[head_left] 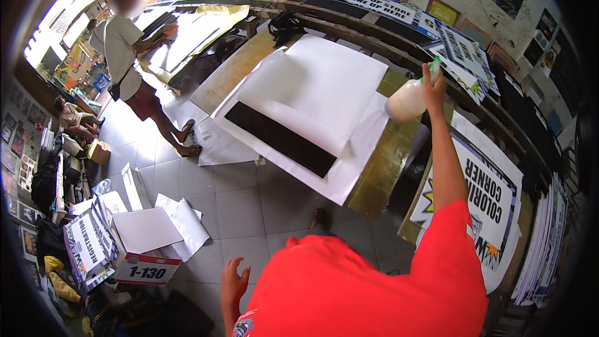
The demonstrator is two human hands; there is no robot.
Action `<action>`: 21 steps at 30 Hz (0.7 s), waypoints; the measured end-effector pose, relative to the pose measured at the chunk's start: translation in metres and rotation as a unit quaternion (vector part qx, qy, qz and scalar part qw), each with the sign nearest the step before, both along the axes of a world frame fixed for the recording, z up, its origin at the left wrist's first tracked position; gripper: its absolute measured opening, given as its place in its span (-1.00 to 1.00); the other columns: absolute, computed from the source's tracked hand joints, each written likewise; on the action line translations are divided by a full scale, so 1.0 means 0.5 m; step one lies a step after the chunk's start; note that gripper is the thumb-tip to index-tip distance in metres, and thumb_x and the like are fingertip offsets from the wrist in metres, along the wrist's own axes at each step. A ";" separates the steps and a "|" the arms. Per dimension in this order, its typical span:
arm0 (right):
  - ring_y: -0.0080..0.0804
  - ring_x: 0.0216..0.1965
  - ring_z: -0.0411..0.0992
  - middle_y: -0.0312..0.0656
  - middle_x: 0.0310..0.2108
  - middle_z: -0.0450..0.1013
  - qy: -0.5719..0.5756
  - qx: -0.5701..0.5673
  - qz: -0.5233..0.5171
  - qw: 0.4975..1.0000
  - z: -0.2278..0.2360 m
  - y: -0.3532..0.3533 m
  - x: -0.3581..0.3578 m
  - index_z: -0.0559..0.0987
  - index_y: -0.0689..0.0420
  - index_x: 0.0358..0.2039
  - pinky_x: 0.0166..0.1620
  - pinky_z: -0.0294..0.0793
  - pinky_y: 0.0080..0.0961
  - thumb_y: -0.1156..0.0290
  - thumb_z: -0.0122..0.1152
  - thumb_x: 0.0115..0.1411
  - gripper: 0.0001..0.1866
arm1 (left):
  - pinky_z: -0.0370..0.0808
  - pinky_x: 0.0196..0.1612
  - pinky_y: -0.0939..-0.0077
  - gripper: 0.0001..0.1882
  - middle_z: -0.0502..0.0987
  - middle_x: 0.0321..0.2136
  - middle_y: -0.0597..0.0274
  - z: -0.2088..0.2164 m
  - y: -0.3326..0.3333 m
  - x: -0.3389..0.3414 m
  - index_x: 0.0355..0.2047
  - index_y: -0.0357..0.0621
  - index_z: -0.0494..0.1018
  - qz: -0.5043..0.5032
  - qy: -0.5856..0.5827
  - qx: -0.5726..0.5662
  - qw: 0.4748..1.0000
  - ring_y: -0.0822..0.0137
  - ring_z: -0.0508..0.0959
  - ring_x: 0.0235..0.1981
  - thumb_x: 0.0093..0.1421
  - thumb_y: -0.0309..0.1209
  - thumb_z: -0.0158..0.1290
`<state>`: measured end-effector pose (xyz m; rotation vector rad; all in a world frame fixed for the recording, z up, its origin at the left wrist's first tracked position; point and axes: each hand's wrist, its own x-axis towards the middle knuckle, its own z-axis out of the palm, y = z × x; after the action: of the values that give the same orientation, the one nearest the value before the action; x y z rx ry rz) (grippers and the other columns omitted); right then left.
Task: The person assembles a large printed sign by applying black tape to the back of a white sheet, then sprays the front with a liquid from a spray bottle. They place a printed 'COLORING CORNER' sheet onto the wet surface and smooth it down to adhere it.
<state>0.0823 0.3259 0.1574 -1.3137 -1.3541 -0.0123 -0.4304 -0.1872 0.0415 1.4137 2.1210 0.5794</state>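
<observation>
My right hand [435, 90] reaches forward, wrapped round the top of a spray bottle [405, 101] with a cloudy whitish body and a green head. The bottle is tilted over the right edge of a work table with a glossy yellowish top [382, 178]. Large white sheets [334, 84] cover most of that table, overlapping and creased. A long black strip [281, 139] lies across their near left part. Low beside my red shirt, my left hand [234, 284] hangs away from the table, its fingers slightly curled and apart with nothing in them.
Printed signboards [483, 196] lie on the right, with stacked boards [543, 243] beyond. Far tables hold more signs [380, 5]. Another person [128, 50] works at a sheet-covered table at the back left. Boards and a carton [146, 268] crowd the tiled floor [234, 212] at left.
</observation>
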 end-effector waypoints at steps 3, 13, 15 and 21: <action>-0.01 -0.18 0.55 0.05 -0.24 0.58 -0.044 -0.028 -0.041 0.998 -0.021 0.138 0.050 0.59 0.18 -0.08 -0.10 0.48 -0.25 -0.15 0.07 0.32 -0.42 | 0.45 0.04 0.17 -0.64 0.51 -0.05 -0.06 0.003 0.066 0.003 -0.07 -0.25 0.46 0.026 -0.016 0.003 1.000 -0.12 0.51 -0.01 0.13 -0.43 0.21; -0.33 -0.10 0.52 -0.09 -0.11 0.57 -0.014 -0.049 0.274 0.960 0.179 0.175 -0.247 0.52 0.24 0.06 0.00 0.45 -0.43 0.16 0.17 0.35 -0.56 | 0.32 0.26 0.16 -0.35 0.27 0.25 -0.09 0.208 0.525 0.071 0.20 -0.18 0.30 -0.070 -0.137 0.146 0.977 -0.03 0.30 0.28 0.09 -0.46 0.25; -0.39 -0.07 0.50 -0.12 -0.08 0.56 0.005 -0.041 0.348 0.937 0.222 0.130 -0.341 0.50 0.24 0.08 0.03 0.43 -0.45 0.23 0.20 0.34 -0.58 | 0.22 0.33 0.11 -0.19 0.16 0.32 -0.13 0.277 0.658 0.090 0.28 -0.11 0.21 -0.164 -0.045 0.216 0.961 -0.11 0.16 0.36 0.04 -0.36 0.31; -0.29 -0.01 0.52 -0.06 0.00 0.54 0.039 -0.015 0.472 0.880 0.297 0.016 -0.560 0.49 0.23 0.10 0.08 0.40 -0.43 0.31 0.22 0.31 -0.59 | 0.32 0.23 0.11 0.09 0.36 0.12 -0.23 0.385 0.969 0.134 0.28 -0.18 0.15 -0.256 -0.084 0.347 0.898 -0.15 0.37 0.18 -0.23 -0.18 0.47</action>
<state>-0.1977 0.3340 0.3058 -0.5498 -1.7994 0.7230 -0.3634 0.2974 0.2340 2.1041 1.3428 1.2524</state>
